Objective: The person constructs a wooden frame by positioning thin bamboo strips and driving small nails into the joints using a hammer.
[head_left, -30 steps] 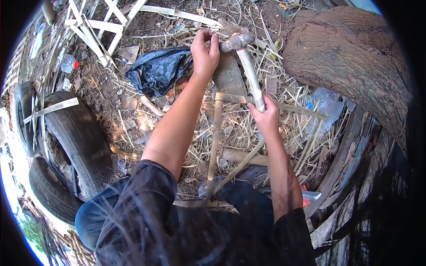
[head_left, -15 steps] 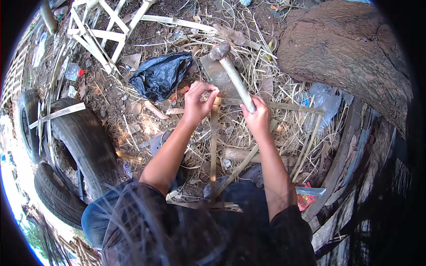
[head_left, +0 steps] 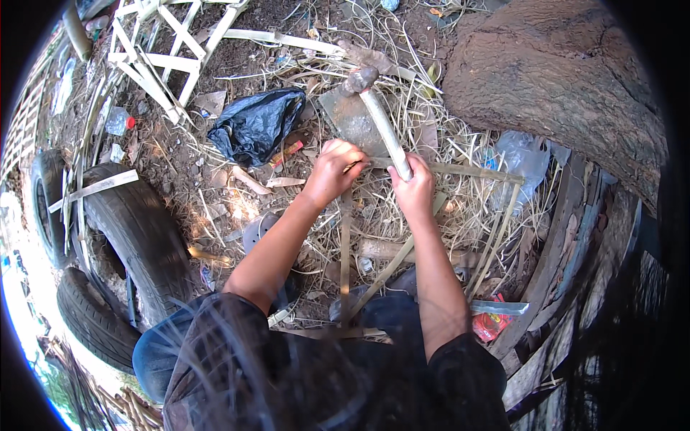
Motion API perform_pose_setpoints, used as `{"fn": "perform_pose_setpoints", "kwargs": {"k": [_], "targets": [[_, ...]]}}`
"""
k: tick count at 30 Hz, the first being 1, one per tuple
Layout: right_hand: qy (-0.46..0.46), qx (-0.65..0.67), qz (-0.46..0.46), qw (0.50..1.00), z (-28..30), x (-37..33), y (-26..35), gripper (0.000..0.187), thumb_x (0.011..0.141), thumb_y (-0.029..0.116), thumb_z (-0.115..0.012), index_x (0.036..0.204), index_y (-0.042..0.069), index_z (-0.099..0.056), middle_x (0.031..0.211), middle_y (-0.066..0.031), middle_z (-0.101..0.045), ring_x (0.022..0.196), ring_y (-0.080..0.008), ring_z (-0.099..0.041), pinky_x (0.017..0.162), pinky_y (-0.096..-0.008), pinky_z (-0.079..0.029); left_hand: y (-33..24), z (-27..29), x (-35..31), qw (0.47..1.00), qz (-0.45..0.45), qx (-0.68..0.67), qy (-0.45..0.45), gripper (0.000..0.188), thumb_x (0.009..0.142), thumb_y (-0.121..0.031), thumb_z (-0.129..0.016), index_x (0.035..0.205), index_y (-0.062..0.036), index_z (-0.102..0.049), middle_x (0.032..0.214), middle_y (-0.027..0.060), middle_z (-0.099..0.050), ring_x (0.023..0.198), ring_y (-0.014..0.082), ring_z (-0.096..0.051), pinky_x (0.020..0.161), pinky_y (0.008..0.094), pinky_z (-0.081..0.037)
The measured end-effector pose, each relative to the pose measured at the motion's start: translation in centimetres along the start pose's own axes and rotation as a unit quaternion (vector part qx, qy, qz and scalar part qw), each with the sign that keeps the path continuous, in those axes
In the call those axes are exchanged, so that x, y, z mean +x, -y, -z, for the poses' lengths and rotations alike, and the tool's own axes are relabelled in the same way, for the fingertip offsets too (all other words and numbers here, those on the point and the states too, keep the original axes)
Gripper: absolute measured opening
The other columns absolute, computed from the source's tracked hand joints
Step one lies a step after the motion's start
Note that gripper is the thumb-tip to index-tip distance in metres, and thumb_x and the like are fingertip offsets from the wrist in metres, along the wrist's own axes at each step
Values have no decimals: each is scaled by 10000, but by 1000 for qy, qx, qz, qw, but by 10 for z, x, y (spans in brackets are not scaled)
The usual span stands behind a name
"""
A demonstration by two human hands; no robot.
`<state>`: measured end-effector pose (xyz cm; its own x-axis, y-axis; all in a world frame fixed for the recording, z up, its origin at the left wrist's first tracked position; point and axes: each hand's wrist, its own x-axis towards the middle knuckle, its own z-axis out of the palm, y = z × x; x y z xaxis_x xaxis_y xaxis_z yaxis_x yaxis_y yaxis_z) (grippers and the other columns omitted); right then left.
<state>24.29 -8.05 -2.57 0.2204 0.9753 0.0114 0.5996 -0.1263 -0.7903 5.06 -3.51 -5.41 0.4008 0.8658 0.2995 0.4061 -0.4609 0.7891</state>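
My right hand (head_left: 415, 188) grips the lower end of a hammer's pale handle (head_left: 386, 133). The dark, lumpy hammer head (head_left: 359, 81) points away from me, over the far end of a flat grey slab (head_left: 352, 121). Fingers curled together, my left hand (head_left: 333, 172) is at the corner of a frame of flat bamboo strips (head_left: 471, 171), by the slab's near edge. What its fingertips pinch is hidden. One upright strip (head_left: 345, 251) of this frame runs from that corner toward my legs, and a slanting strip (head_left: 388, 276) crosses beside it.
A black plastic bag (head_left: 255, 122) lies left of the slab. Old tyres (head_left: 136, 230) stand at the left, and a lattice of bamboo strips (head_left: 169, 61) lies at the far left. A thick tree trunk (head_left: 546, 79) fills the far right. Shavings (head_left: 460, 144) litter the ground.
My left hand has moved slightly right and down onto the frame's corner, its fingers turning downward. My right hand and the hammer have hardly moved.
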Motion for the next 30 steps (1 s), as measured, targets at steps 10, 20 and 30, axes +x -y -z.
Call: {"fn": "perform_pose_setpoints", "kwargs": {"k": [10,20,30], "targets": [[17,-1,-22,1000,0,3,-4,282,752,49,-764,996,-35,-652,974,-180,-670,888,-379,-657,791,-420,-521,1,-6,3,1000,9,13,-5,144,720,-88,-777,845,-70,-707,867,66,-656,839,277,-604,809,378,-465],[15,4,6,1000,7,-3,-7,262,742,46,-772,953,-43,-645,1023,-159,-615,901,-348,-632,790,-408,-511,-4,-11,-3,1000,16,10,-23,123,724,-79,-780,827,-62,-715,862,65,-640,844,275,-595,767,377,-479],[39,19,-30,999,15,1,-10,250,757,78,-780,928,-38,-639,1032,-166,-556,916,-336,-594,798,-418,-494,-13,-9,-5,997,57,32,-48,125,727,-117,-804,845,-112,-763,823,47,-554,857,247,-531,829,409,-404]]}}
